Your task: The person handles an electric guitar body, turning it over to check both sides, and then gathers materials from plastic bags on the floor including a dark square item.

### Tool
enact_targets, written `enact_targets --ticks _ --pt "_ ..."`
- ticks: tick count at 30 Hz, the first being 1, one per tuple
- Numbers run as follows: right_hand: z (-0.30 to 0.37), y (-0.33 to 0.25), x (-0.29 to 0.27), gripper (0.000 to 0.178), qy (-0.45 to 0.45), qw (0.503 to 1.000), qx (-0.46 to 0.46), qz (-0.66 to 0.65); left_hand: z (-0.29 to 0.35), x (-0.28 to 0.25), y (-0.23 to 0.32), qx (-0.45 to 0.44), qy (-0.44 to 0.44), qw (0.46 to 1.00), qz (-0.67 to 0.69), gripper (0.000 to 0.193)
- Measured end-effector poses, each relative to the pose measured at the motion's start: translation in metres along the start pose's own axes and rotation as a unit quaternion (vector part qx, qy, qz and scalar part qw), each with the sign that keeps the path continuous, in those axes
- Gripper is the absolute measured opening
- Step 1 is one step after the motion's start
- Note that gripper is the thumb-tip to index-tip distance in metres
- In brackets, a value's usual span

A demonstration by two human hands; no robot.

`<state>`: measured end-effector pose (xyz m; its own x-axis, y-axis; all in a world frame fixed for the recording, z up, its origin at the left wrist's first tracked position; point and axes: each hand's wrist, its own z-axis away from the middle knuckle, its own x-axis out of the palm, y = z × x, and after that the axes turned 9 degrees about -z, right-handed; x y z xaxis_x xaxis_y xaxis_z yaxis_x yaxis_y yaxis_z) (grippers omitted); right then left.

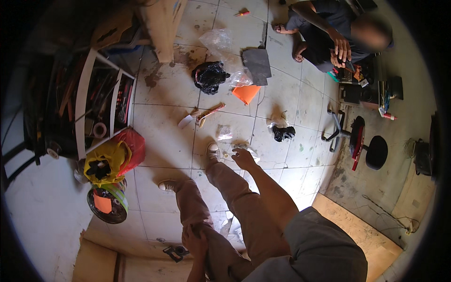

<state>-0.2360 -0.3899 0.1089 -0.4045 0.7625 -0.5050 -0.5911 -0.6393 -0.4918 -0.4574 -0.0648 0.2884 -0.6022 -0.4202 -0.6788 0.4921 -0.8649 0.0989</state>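
Observation:
My right hand (243, 159) reaches down over the tiled floor, fingers apart, beside a crumpled clear plastic scrap (252, 152). Nothing shows in its grasp, though the fingertips are small and partly hidden. On my left thigh rests my left hand (194, 242), its fingers laid over the brown trousers. A small clear packet (225, 132) lies just beyond my right shoe. Farther left are a long red-handled tool (211, 114) and a pale flat piece (186, 121). To the right of my right hand sits a small black plastic bag (283, 134).
Beyond lie an orange sheet (246, 94), a black bag (210, 76) and a dark grey sheet (256, 65). A tool shelf (84, 101), a yellow bag (108, 160) and a bin (120, 202) stand left. Another person (324, 33) sits far right, near a toppled chair (357, 138).

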Motion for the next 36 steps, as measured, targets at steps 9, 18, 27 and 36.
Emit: enact_targets --ticks 9,18,27,36 --pt "0.107 0.121 -0.070 0.035 -0.004 0.997 0.035 0.061 0.004 -0.036 0.039 0.054 0.007 0.989 -0.136 0.071" --pt "0.193 0.103 -0.137 0.036 0.074 0.990 0.117 -0.028 -0.009 -0.138 0.083 0.206 0.081 0.975 -0.033 0.063" --pt "0.173 0.084 -0.134 0.030 0.085 0.979 0.175 -0.056 -0.031 -0.140 0.035 0.112 0.010 0.993 -0.028 0.065" --pt "-0.020 0.077 -0.156 0.031 0.087 0.994 0.066 0.019 -0.015 -0.109 0.009 0.013 -0.028 0.999 -0.044 0.061"
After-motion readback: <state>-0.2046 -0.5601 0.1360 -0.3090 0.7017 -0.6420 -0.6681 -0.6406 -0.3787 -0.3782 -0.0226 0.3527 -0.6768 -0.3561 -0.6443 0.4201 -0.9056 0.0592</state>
